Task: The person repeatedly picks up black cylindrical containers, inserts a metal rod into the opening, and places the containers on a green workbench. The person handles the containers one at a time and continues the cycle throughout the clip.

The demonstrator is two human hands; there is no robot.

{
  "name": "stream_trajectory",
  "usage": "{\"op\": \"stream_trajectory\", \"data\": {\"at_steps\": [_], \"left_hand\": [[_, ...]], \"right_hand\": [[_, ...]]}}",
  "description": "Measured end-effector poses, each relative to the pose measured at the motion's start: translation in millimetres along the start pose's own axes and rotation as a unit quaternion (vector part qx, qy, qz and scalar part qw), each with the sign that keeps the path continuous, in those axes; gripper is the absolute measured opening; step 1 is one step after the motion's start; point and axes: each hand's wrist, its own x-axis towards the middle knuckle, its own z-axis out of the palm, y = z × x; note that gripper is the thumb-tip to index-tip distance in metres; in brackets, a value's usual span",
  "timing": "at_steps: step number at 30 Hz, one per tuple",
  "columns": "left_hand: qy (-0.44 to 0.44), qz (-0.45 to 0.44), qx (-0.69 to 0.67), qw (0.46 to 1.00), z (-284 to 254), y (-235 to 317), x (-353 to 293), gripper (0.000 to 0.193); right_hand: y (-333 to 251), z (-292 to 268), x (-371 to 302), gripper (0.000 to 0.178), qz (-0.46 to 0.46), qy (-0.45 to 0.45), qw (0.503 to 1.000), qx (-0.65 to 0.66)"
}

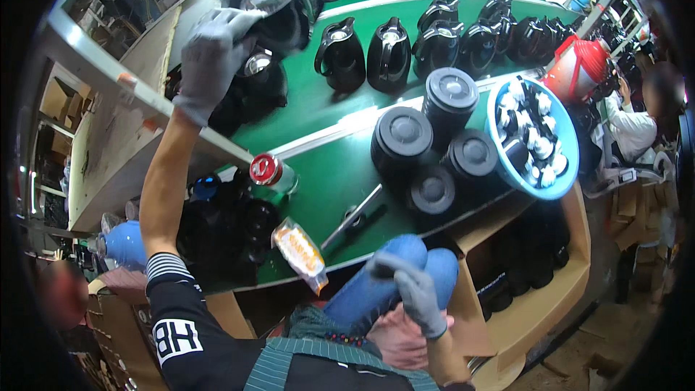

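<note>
At the upper left my left hand (pixel 213 58), in a grey glove, has its fingers closed on the side of a black jug body (pixel 288 27) with a shiny, mirror-like inside. Just below that hand stands another black jug (pixel 264 83), partly covered by it. My right hand (pixel 418 295), also gloved in grey, is over my lap with its fingers stretched to the left. I see nothing held in it. Two finished-looking black jugs, one with its handle to the left (pixel 342 56) and one with its handle facing me (pixel 389 56), stand on the green bench.
Black round lids or cups (pixel 402 134) are stacked mid-bench, beside a blue basin (pixel 572 152) of small black-and-white parts. A red-capped jar (pixel 279 176), a packet (pixel 300 252) and a metal rod (pixel 352 217) lie nearer. An open carton (pixel 579 264) holds black items. A person (pixel 633 127) sits right.
</note>
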Motion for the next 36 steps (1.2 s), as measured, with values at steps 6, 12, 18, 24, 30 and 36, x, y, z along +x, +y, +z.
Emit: {"op": "stream_trajectory", "data": {"at_steps": [6, 12, 18, 24, 30, 36], "left_hand": [[-0.135, 0.16, -0.199, 0.957, -123.0, 91.8, -62.7, 0.036], [-0.178, 0.229, -0.321, 0.902, -158.5, 183.2, -135.8, 0.03], [-0.065, -0.232, -0.454, 0.858, -116.0, 208.9, -266.6, 0.058], [-0.254, -0.357, -0.644, 0.627, -95.4, 257.1, -329.2, 0.057], [-0.193, -0.482, -0.792, 0.32, -33.2, 242.5, -391.2, 0.053], [-0.207, -0.512, -0.781, 0.292, -29.2, 237.1, -383.2, 0.051]], "right_hand": [[-114.4, 42.5, 45.1, 0.074, -0.416, 0.053, 0.754, -0.506], [-85.5, 43.8, -28.6, 0.046, -0.359, -0.01, 0.781, -0.511], [-33.1, 28.1, -114.3, 0.041, -0.295, 0.166, 0.891, -0.303], [-20.4, 40.6, -121.2, 0.044, -0.27, 0.157, 0.933, -0.18], [-23.5, 61.1, -84.0, 0.04, -0.271, 0.079, 0.931, -0.233], [-18.6, -45.0, 36.0, 0.038, -0.176, 0.073, 0.903, -0.385]]}}
